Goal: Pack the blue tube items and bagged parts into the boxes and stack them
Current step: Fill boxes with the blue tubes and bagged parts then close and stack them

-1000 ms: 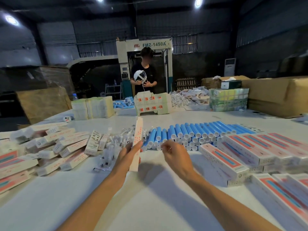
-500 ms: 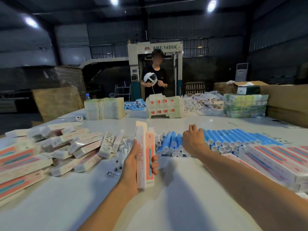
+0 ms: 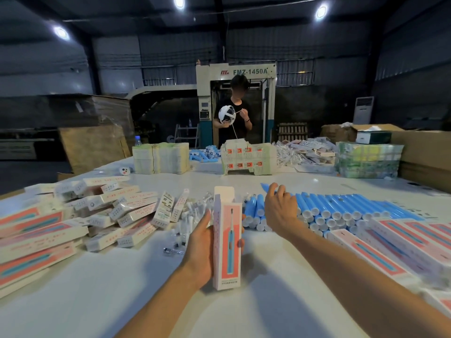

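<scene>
Three lamps (image 3: 179,1) are lit above the white table (image 3: 146,301). A toothbrush box (image 3: 227,240) is clasped upright in the left hand (image 3: 200,250), and a blue tube (image 3: 265,187) is gripped by curled fingers of the right hand (image 3: 280,211).

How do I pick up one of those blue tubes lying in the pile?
Take a top-row blue tube round its middle, coming down from above. They lie flat, packed side by side and stacked, so only the tops are free, and the round body fits between thumb and fingers. The pale ends facing you look too crowded to pinch.
</scene>
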